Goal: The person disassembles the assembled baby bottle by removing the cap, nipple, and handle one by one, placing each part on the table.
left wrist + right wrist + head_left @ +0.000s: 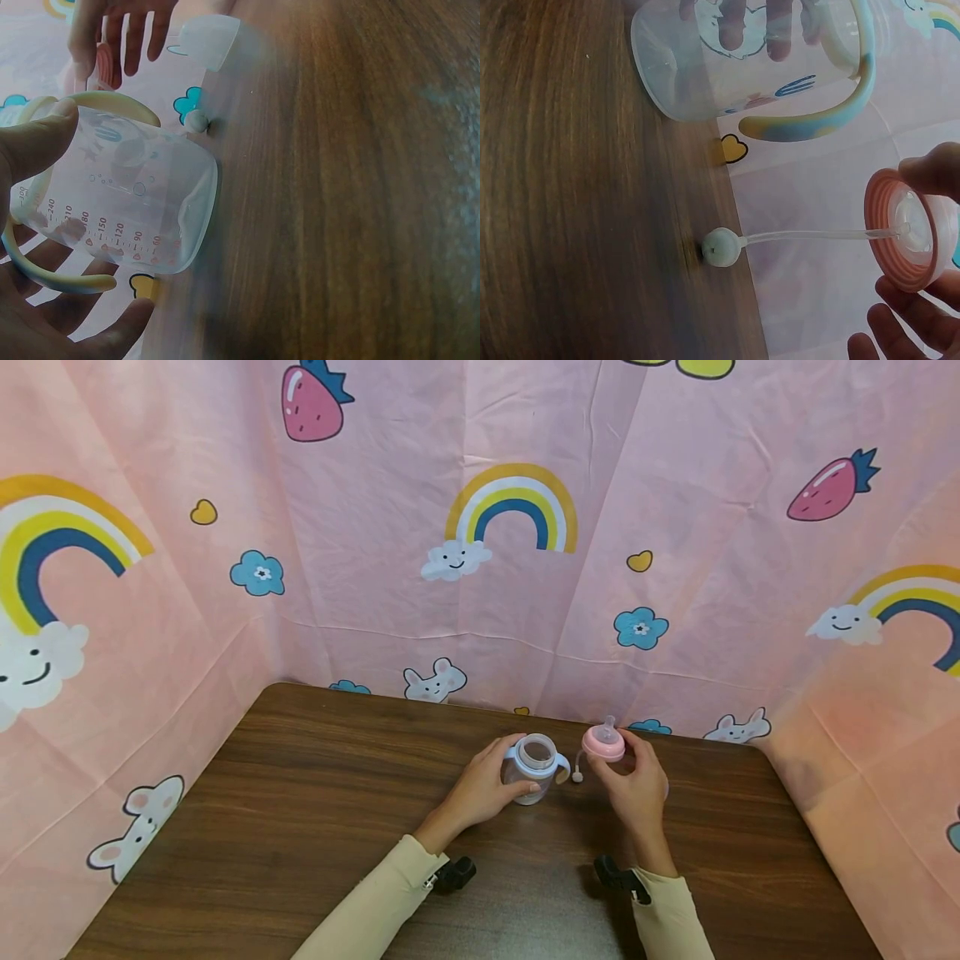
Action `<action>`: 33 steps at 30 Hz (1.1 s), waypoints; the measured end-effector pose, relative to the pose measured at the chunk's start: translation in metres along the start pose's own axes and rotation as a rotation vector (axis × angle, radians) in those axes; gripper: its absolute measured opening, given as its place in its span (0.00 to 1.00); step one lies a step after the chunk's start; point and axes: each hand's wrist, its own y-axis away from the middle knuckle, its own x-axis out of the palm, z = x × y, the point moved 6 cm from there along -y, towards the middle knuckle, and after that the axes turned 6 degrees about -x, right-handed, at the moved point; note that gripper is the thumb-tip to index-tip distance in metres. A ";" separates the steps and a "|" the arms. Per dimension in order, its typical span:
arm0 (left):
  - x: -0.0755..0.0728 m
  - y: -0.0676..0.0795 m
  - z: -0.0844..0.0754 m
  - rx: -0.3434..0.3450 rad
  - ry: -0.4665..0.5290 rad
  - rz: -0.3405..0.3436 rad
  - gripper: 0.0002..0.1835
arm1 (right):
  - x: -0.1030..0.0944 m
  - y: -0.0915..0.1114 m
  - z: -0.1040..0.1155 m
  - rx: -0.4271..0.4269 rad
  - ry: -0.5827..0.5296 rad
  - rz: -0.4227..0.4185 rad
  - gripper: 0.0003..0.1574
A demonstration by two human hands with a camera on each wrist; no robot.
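Observation:
My left hand [483,787] grips a clear baby bottle [142,187] around its side, the thumb on the near face. The bottle is upright with its mouth uncovered and its base right at the tabletop. It has two curved handles on a pale blue collar and red measuring marks. To its right, my right hand [639,789] holds a pink screw ring [904,259] between thumb and fingers. A clear teat [609,727] points up from the ring. From its underside hangs a thin straw [810,235] with a round weighted end [721,247], close over the table.
A translucent cap [210,41] stands on the table [315,827] beyond my right hand, mostly hidden by it in the head view. A pink printed cloth [375,585] hangs along the table's back and sides.

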 end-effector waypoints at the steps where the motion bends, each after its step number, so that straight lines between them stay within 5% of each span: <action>1: 0.000 0.000 0.000 0.000 0.002 0.000 0.44 | 0.000 0.000 0.000 0.001 -0.001 0.001 0.43; 33: -0.001 0.000 0.000 -0.024 -0.005 0.005 0.44 | 0.003 0.001 -0.005 0.042 0.049 0.034 0.42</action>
